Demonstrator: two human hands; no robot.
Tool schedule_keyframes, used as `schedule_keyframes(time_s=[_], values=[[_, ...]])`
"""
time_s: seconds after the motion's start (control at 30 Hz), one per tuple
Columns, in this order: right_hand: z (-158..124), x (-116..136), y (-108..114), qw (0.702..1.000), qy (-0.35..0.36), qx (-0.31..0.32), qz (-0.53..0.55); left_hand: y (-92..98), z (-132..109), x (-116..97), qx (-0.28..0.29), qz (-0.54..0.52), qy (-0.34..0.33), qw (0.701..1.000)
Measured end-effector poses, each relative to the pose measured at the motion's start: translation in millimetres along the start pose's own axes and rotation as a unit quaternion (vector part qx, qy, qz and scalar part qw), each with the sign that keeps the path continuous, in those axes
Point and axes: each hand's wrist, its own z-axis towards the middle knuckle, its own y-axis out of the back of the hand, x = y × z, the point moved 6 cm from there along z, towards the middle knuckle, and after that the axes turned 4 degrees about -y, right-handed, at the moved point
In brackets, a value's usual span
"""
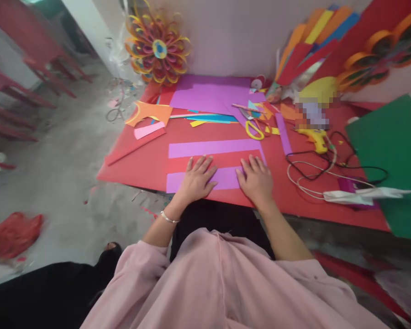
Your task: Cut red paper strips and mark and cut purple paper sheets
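Note:
My left hand [199, 179] lies flat with spread fingers on the left-middle part of a purple paper strip [225, 178] near the table's front edge. On that strip's right end rests my right hand [256, 180], also flat, palm down. Both hands are open and hold nothing. Beyond them a second purple strip [212, 147] runs parallel, with a band of red between the two. Yellow-handled scissors [254, 130] lie past my right hand, among paper scraps. The ends of the near strip under my hands are partly hidden.
The red table [140, 155] bears a purple sheet [212, 93], orange paper cutouts [154, 111] and blue strips [212, 119]. To the right are a yellow glue gun [313, 137], tangled cords [308, 176] and a green board [393, 160]. A paper flower [159, 48] stands at the back left.

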Motion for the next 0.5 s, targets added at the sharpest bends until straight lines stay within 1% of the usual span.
schedule_keyframes(time_s=[0.1, 0.17, 0.23, 0.33, 0.5], values=[[0.1, -0.1, -0.3, 1.0, -0.008, 0.013, 0.0, 0.8, -1.6, 5.4, -0.014, -0.018, 0.001, 1.0], [0.1, -0.8, -0.6, 1.0, -0.013, 0.018, -0.002, 2.0, -2.5, 7.3, -0.017, -0.035, -0.014, 0.999], [-0.3, -1.5, -0.9, 0.999, -0.015, 0.028, -0.003, 2.9, -3.3, 5.7, -0.004, -0.061, -0.048, 0.997], [-1.3, -2.1, -1.4, 0.999, -0.018, 0.048, -0.008, 4.4, -3.9, 0.9, 0.03, -0.097, -0.09, 0.991], [2.0, -1.7, 1.2, 0.997, -0.019, 0.074, -0.019, 9.2, -3.9, -4.2, 0.063, -0.102, -0.104, 0.987]])
